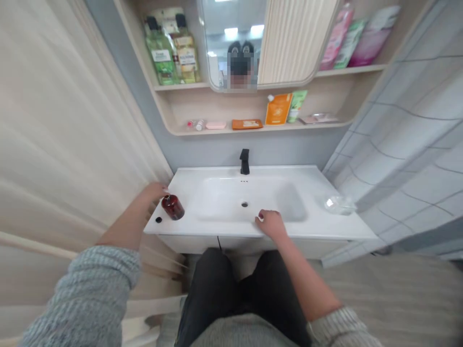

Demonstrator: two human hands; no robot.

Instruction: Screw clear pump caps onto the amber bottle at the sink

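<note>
On the left end of the white counter stands an amber-brown bottle (pixel 173 208), upright, with its neck uncovered. My left hand (pixel 155 193) is just behind and left of it, fingers loosely apart, the fingertips close to the bottle's neck; whether they touch it I cannot tell. A small black round piece, like a cap (pixel 158 220), lies left of the bottle near the front edge. Over the front rim of the washbasin (pixel 224 197) is my right hand (pixel 272 224), its fingers curled together. A small dark spot shows at its fingertips; what they hold, if anything, is unclear.
A black faucet (pixel 245 162) rises behind the basin. A clear, shiny item (pixel 340 205) lies at the counter's right end. Above, a shelf (pixel 173 130) bears an orange pouch (pixel 278 109), a green tube (pixel 297 106) and small packets. A pale curtain (pixel 72 120) hangs left.
</note>
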